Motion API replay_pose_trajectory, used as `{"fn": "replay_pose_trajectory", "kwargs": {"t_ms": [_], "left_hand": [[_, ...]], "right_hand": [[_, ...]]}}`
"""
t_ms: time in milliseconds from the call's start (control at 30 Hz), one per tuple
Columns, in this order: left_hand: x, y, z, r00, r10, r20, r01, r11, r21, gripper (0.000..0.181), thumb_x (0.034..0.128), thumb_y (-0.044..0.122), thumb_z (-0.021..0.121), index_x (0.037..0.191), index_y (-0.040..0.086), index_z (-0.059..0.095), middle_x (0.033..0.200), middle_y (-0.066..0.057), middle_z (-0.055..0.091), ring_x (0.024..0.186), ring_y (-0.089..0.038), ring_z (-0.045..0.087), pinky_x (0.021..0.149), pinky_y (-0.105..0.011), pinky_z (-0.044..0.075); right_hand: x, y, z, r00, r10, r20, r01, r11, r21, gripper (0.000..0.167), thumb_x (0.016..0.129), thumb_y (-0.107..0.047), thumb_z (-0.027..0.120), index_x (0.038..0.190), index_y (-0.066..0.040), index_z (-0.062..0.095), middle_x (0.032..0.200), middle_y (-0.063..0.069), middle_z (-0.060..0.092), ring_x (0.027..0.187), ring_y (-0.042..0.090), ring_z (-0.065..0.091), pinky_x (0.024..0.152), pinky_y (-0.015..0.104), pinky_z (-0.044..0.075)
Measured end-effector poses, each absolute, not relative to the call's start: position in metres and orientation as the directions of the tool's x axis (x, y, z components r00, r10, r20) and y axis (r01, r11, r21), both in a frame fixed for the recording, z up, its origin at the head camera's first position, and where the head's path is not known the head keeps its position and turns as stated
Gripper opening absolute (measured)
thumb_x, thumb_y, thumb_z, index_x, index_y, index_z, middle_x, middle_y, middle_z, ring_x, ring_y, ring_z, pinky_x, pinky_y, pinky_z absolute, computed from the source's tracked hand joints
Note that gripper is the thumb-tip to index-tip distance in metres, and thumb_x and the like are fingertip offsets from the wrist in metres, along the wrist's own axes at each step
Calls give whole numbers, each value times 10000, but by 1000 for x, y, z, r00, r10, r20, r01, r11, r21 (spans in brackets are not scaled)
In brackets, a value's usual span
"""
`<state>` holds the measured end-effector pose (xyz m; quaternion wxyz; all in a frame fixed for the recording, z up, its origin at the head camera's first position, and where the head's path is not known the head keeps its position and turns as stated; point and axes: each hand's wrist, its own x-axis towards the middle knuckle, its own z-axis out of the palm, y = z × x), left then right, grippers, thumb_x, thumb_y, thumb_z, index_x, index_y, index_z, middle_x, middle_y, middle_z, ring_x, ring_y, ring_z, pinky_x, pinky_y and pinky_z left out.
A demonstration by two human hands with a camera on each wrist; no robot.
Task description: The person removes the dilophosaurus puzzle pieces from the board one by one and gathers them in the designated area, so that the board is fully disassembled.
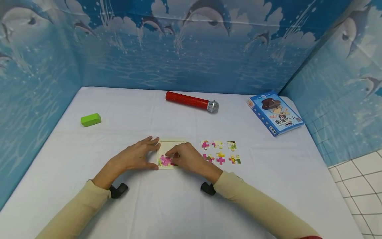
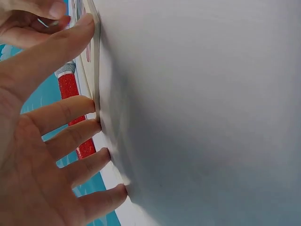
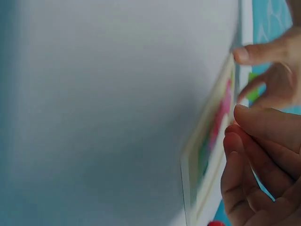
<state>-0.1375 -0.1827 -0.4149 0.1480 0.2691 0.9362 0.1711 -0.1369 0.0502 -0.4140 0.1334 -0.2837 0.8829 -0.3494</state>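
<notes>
A shallow cream puzzle tray (image 1: 168, 145) lies on the white table, with joined pink flower pieces (image 1: 164, 161) along its near edge. My left hand (image 1: 135, 155) rests at the tray's left side, fingers spread and fairly straight; in the left wrist view, thumb and fingertips touch the tray edge (image 2: 97, 61). My right hand (image 1: 191, 158) is over the tray, thumb and forefinger pinched together on what seems a small puzzle piece, almost wholly hidden by the fingers. Several loose puzzle pieces (image 1: 220, 160) lie in two rough rows right of the tray.
A glittery red microphone (image 1: 188, 100) lies behind the tray. At the back right is a blue game box (image 1: 276, 113), at the left a green block (image 1: 91, 119). Dolphin-printed cloth (image 1: 179, 59) walls the table's back and sides.
</notes>
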Motion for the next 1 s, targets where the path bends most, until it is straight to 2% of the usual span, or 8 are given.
{"fn": "replay_pose_trajectory", "kwargs": {"t_ms": [367, 667, 867, 1000], "left_hand": [[-137, -183, -414, -816, 546, -189, 437, 797, 418, 870, 729, 433, 857, 1417, 26, 515, 1548, -144, 356, 1452, -383, 243, 1050, -620, 349], [-136, -182, -414, -819, 539, -197, 423, 800, 425, 866, 731, 441, 854, 1423, 44, 517, 1555, -120, 352, 1459, -362, 236, 1028, -662, 342], [-136, -182, -414, -819, 541, -191, 426, 796, 429, 863, 730, 429, 858, 1423, 44, 516, 1555, -120, 351, 1459, -357, 238, 1030, -655, 346], [-136, -182, -413, -818, 544, -188, 428, 793, 433, 865, 729, 418, 861, 1422, 34, 513, 1554, -131, 350, 1457, -366, 238, 1054, -625, 340]], "right_hand": [[-137, 34, -425, -803, -596, 22, -442, 570, -693, 231, 807, 49, 734, 976, -96, 792, 902, -23, 738, 685, 63, 534, 632, 201, 455], [-139, 29, -425, -798, -599, 64, -466, 547, -695, 324, 802, 149, 580, 897, -101, 764, 849, -30, 698, 729, 79, 582, 665, 183, 480], [-138, 29, -422, -791, -607, 74, -456, 504, -734, 278, 790, 120, 599, 900, -80, 758, 838, -10, 694, 725, 69, 600, 662, 184, 497], [-138, 32, -421, -794, -601, 90, -433, 456, -778, 196, 836, 82, 657, 897, -74, 760, 834, 1, 700, 712, 70, 608, 660, 194, 508]]}}
